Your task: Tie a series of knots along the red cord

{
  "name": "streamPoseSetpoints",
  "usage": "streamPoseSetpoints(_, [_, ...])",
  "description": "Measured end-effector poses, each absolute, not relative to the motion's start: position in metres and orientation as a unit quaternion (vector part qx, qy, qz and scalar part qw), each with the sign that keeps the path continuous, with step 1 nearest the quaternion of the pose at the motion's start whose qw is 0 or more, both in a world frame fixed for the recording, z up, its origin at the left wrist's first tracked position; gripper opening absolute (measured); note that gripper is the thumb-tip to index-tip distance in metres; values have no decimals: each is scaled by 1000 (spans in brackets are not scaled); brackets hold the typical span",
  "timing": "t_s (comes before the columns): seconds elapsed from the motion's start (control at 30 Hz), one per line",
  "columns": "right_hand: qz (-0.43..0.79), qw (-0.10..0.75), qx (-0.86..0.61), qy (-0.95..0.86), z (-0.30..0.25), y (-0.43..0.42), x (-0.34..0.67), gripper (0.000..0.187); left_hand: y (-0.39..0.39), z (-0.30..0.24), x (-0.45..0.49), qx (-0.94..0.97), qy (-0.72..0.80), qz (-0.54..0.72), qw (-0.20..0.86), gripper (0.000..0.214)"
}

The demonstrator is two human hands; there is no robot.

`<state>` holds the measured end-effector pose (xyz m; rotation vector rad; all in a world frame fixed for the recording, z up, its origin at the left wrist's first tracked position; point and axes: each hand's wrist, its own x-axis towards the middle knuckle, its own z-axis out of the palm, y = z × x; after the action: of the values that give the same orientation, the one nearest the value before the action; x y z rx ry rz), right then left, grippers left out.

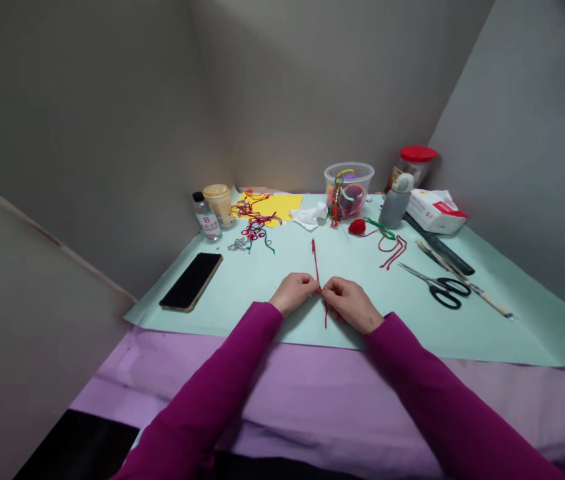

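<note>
Grey walls [322, 87] around pale-green-covered table [242, 273]. Nearest: left hand [293, 292] and right hand [352, 303], fingers of both pinching red cord [316, 263] partway along, fingertips almost meeting. Working it well likely means grips kept close, cord lightly taut, loose tail clear of right fingers. Cord between hands, long axis near to far; thicker end points away, leaning slightly left, tail toward person. Farther: smartphone [192, 283] left, black-handled scissors [431, 282] right. Beyond: red yarn ball [356, 227], then clear plastic tub [329, 187].
</note>
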<state>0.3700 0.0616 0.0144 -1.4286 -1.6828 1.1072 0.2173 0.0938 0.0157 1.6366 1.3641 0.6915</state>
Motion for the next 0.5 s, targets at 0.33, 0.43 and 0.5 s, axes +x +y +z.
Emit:
streamPoseSetpoints(0.33, [270, 301, -538, -740, 19, 50, 358, 12, 95, 14, 209, 657, 508, 270, 487, 23])
streamPoseSetpoints(0.43, [291, 294, -524, -744, 25, 44, 355, 13, 96, 14, 207, 650, 498, 275, 503, 20])
streamPoseSetpoints(0.5, [340, 292, -506, -737, 30, 41, 356, 16, 96, 13, 207, 645, 490, 284, 512, 18])
